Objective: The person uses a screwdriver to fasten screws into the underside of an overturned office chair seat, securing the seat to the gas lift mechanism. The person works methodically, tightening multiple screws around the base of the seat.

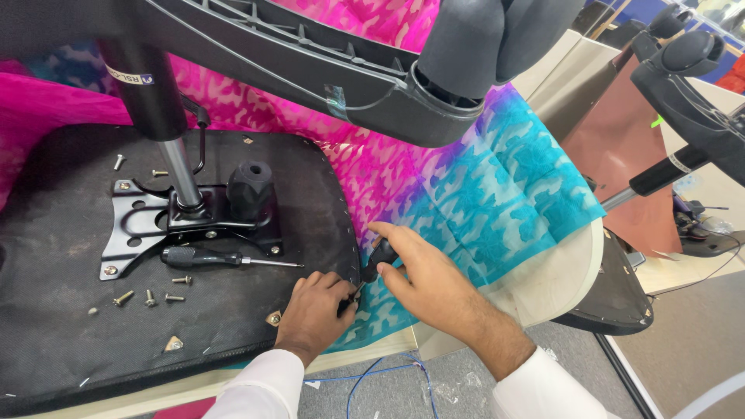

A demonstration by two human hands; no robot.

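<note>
The upturned chair seat point(70, 233) is lying on the surface point(555, 283), underside up so its fittings are reachable. At its 4 o'clock edge, the left hand point(317, 310) is pinching the rim to steady it, while the right hand point(423, 271) is gripping a small black-handled tool point(379, 257) angled into that edge. A black-handled screwdriver point(225, 258) and loose screws point(151, 296) are waiting by the mounting plate point(136, 225).

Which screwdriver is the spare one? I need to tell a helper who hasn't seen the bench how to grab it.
Find the upturned black chair seat on the pink and blue cloth, then the black metal mounting plate bolted at its middle. The spare screwdriver lies flat along the plate's near edge, black handle left, bare shaft pointing right. Unlike the loose screws nearby, it is long, and no hand touches it.
</note>
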